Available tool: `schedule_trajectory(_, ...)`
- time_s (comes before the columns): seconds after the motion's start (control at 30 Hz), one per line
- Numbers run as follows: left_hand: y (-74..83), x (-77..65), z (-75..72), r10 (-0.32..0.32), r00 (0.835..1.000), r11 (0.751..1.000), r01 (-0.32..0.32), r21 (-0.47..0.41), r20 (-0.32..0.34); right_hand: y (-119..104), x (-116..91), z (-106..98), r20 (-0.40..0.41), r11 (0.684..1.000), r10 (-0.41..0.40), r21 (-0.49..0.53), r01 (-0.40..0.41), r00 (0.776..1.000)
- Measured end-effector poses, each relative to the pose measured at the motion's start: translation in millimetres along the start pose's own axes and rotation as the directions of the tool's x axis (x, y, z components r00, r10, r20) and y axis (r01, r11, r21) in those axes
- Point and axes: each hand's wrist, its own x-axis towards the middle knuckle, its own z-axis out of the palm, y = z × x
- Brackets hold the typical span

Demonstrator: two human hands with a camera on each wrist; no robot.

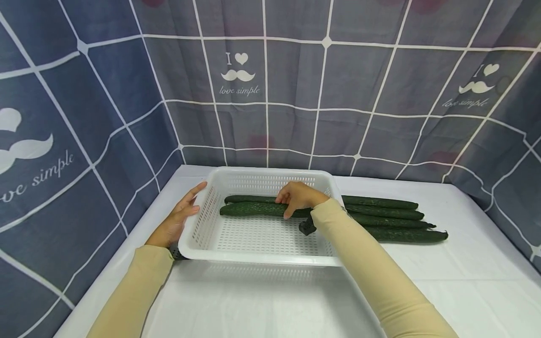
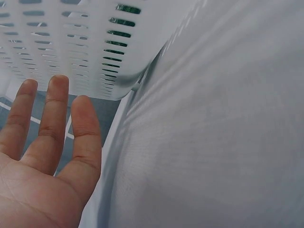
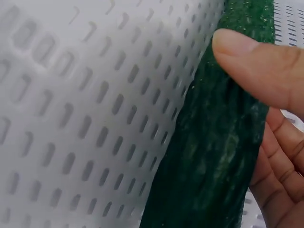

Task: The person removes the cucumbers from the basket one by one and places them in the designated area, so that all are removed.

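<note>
A white perforated plastic basket (image 1: 262,257) stands on the table with two long dark green cucumbers inside, a rear one (image 1: 249,199) and a front one (image 1: 253,210). My right hand (image 1: 300,196) reaches over the basket's right side and grips the front cucumber. In the right wrist view, the thumb lies on one side of this cucumber (image 3: 209,142) and the fingers on the other. At the basket's left end, my left hand (image 1: 177,218) rests by the rim; in the left wrist view its fingers (image 2: 52,109) are extended beside the slotted wall (image 2: 71,42).
Several more cucumbers (image 1: 401,221) lie side by side on the white-covered table (image 1: 270,300), right of the basket; the right forearm partly hides them. A grey-blue checked curtain (image 1: 296,94) hangs behind the table and along both sides.
</note>
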Motion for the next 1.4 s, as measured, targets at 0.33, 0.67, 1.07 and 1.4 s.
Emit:
schedule_trajectory(0.33, 0.6, -1.3, 0.2, 0.009, 1.0, 1.0, -0.009, 0.003, -0.015, -13.7, 1.7, 5.2, 0.02, 0.974, -0.027, -0.224, 0.031, 0.999)
schedule_trajectory(0.67, 3.1, -1.9, 1.1, -0.011, 0.999, 0.999, 0.013, 0.029, -0.05, -12.2, 2.3, 6.2, 0.001, 0.966, -0.061, -0.253, 0.059, 0.998)
schedule_trajectory(1.07, 2.1, -0.9, -1.7, -0.016, 0.999, 1.0, 0.017, 0.019, -0.044, -5.8, -2.3, -5.1, -0.024, 0.988, -0.108, -0.118, 0.104, 0.994)
schedule_trajectory(1.4, -3.1, 1.2, -3.4, 0.03, 0.999, 0.998, -0.029, -0.055, 0.028, -5.3, -12.4, -11.3, -0.051, 0.987, -0.161, -0.037, 0.159, 0.986)
